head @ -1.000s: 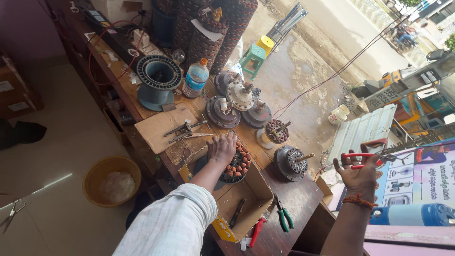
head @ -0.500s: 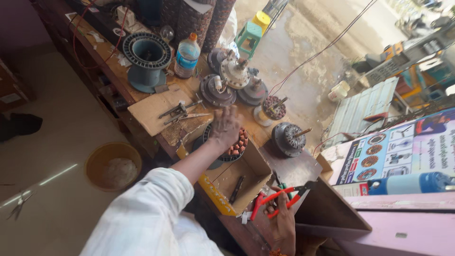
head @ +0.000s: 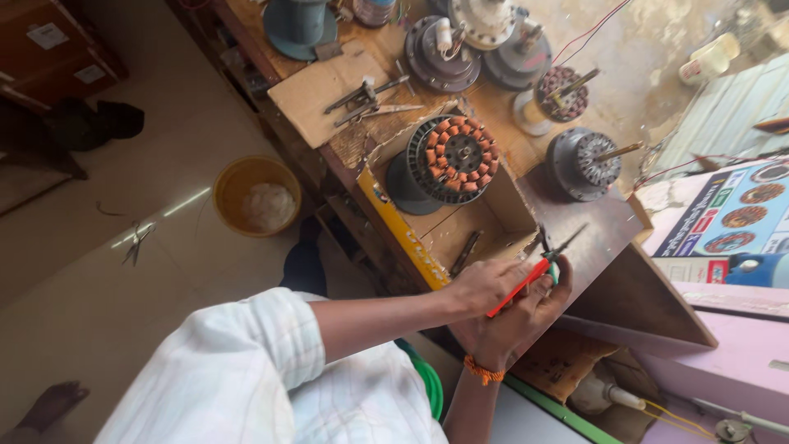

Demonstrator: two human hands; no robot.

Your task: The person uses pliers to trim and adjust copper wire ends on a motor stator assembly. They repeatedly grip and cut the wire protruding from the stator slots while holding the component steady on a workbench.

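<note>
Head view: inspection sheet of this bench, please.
Surface: wooden bench, worn, crowded.
Job's things: red-handled pliers held in both hands; wound stator leaning on an open cardboard box.
Clutter: motor parts, hand tools on cardboard, yellow bucket on the floor.
Hands: left hand and right hand together on the pliers.
Cables: red wire over the bench's far end.
Surroundings: pink counter, poster.

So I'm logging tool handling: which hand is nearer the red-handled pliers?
Too close to call: both hold them. The left hand grips the red-handled pliers from above; the right hand cups them from below.
</note>
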